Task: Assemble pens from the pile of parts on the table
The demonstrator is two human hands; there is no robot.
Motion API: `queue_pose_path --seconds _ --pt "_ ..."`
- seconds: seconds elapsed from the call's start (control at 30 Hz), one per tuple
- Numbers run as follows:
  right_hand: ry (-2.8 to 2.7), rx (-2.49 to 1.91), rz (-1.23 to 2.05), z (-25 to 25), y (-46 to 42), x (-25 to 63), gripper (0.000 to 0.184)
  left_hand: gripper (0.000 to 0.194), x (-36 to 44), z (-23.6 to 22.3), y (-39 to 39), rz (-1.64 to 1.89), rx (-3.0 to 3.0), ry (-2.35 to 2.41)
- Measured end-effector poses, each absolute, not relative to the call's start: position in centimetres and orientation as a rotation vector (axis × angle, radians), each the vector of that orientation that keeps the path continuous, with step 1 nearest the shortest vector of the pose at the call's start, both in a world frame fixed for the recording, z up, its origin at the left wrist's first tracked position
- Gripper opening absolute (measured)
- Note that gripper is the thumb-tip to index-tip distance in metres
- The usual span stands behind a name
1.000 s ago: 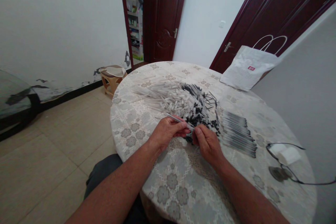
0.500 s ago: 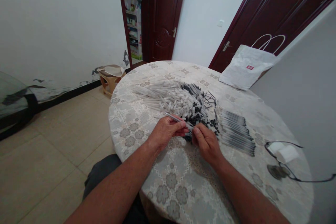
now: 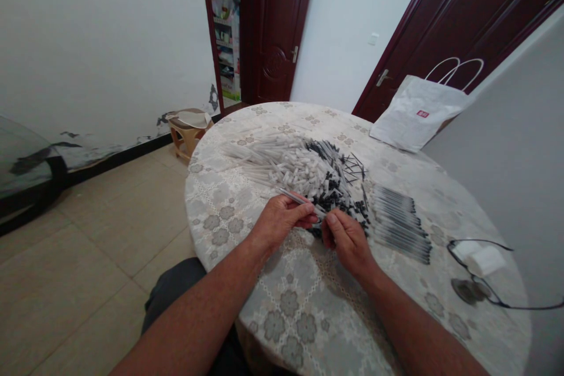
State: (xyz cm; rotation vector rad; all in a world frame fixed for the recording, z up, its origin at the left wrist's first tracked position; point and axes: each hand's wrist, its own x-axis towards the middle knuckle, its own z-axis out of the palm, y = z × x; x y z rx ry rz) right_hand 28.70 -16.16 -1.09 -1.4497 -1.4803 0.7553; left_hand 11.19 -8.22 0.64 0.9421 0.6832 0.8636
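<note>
Hardly anything has moved since the earlier frame: the camera's view has shifted slightly, while both hands keep nearly the same pose around the thin tube (image 3: 292,195). The left hand (image 3: 282,218) is mostly closed, its thumb and fingers gripping the tube, whose far end sticks out toward the upper left. The right hand (image 3: 348,238) is curled, thumb pressed against the fingers at the tube's other end; whether it also pinches a small part there, I cannot tell. The tube is held at the near side of the big pile (image 3: 293,161), on the round table (image 3: 220,194) with its flowered cloth. Pale sticks make up the left and middle of the pile, and dark pieces (image 3: 331,188) lie along its right side and near edge, partly behind the hands. Just right of the pile, a neat row of clear tubes with dark ends (image 3: 399,226) lies side by side. Farther right of the pile and nearer the person are the glasses (image 3: 493,301), a white roll (image 3: 486,261) and a dark round item (image 3: 467,291), too blurred to name. Beyond the pile to the right, a white bag (image 3: 416,114) with looped handles stands near the table's far edge. Left of the pile, beyond the table, is a low stool (image 3: 187,138) with something pale on it.
</note>
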Motion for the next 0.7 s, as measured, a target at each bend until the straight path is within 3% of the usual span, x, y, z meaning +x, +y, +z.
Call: queue_pose_path --seconds 0.2,0.4,0.57,0.7 --pt "-1.274 -1.381 1.076 -1.2 -15.9 28.5 0.049 0.032 11.0 0.6 -8.1 0.864 1.007 0.693" --pt "-1.514 -1.452 0.728 -0.5 -15.9 28.6 0.029 0.029 10.4 1.2 -7.6 0.8 1.256 0.726" --pt "-1.418 -1.531 0.612 -0.3 -15.9 29.2 0.03 0.041 8.0 2.0 -5.4 1.009 1.248 0.875" --pt "-1.324 -1.552 0.577 -0.4 -15.7 30.1 0.031 0.016 5.3 1.7 -3.4 1.085 1.594 1.143"
